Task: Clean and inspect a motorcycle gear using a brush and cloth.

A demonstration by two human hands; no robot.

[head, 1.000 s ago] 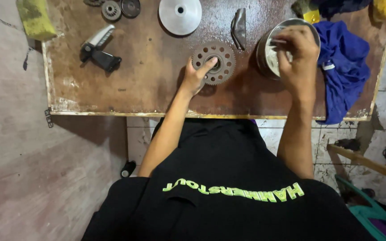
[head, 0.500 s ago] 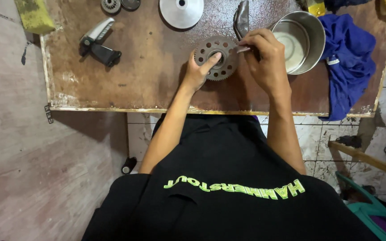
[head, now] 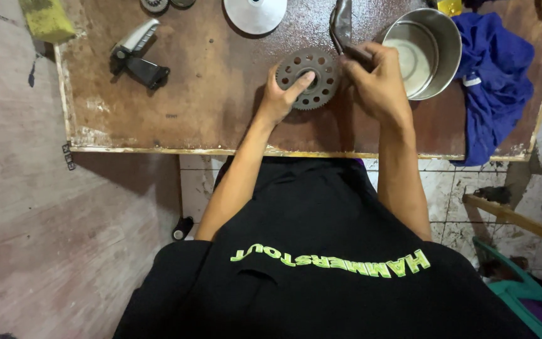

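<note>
A round toothed metal disc (head: pixel 317 70) with a ring of holes lies flat on the worn wooden table (head: pixel 208 107). My left hand (head: pixel 278 99) rests on its near left side, with a finger pressed into the centre hole. My right hand (head: pixel 379 85) is at the disc's right edge, its fingers closed on a small dark tool whose tip I cannot make out. A curved dark metal lever (head: pixel 340 22) lies just beyond the right hand's fingers.
A steel bowl (head: pixel 448 44) stands right of my right hand, beside a blue cloth (head: pixel 500 81). A silver dished disc (head: pixel 255 12) sits at the far edge. A black and silver foot peg (head: pixel 138 55) and a yellow sponge (head: pixel 46 19) lie left.
My right hand came out of the steel bowl and moved left to the toothed disc's right edge. My left hand stayed on the disc.
</note>
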